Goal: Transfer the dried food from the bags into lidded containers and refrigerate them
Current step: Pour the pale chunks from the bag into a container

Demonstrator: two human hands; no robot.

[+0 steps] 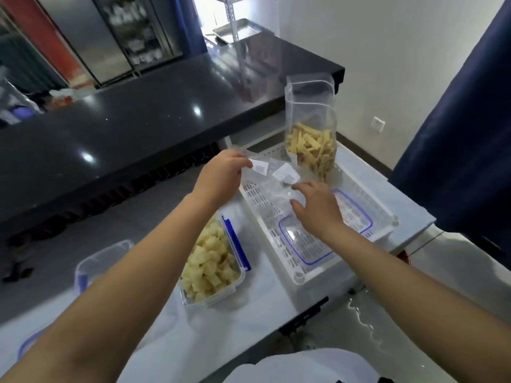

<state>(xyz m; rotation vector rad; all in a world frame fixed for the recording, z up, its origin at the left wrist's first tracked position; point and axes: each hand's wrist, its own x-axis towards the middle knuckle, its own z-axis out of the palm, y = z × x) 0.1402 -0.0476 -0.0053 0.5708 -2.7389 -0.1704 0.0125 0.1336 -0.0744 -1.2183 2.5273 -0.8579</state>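
Two bags: empty bag (272, 175) pinched at edge by left hand (221, 176) over basket (387, 217); right hand (318, 208) fingers spread, relaxed, at bag, contact unclear. Second bag (311, 128) upright in basket, holds yellow strips. Two containers: one (211, 261) full of pale cubes, other (102, 261) partly hidden by arm. Two lids (301, 244) in basket.
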